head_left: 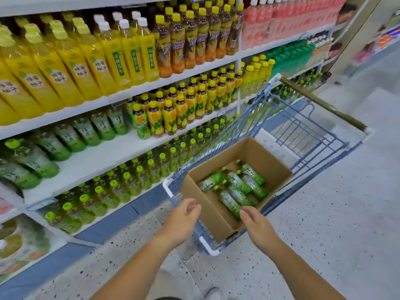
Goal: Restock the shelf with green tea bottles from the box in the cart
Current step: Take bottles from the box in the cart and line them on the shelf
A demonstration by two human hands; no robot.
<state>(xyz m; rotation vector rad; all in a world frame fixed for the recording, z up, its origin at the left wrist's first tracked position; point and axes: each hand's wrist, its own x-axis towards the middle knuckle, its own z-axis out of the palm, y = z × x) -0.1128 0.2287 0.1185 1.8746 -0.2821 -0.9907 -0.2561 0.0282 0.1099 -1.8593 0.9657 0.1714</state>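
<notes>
Partly hidden bottle (pixel 232 205) behind right hand (pixel 253 221)

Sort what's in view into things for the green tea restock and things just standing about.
For the job: green tea bottles lying in the cardboard box; blue cart; shelf row of green tea; left hand; right hand.

Standing about: yellow citrus drink bottles; pink drink bottles; yellow-capped iced tea bottles.

Open-topped box (pixel 218 215) in cart (pixel 307 135); bare shelf board (pixel 104 156) beside packed bottle rows (pixel 164 118).
</notes>
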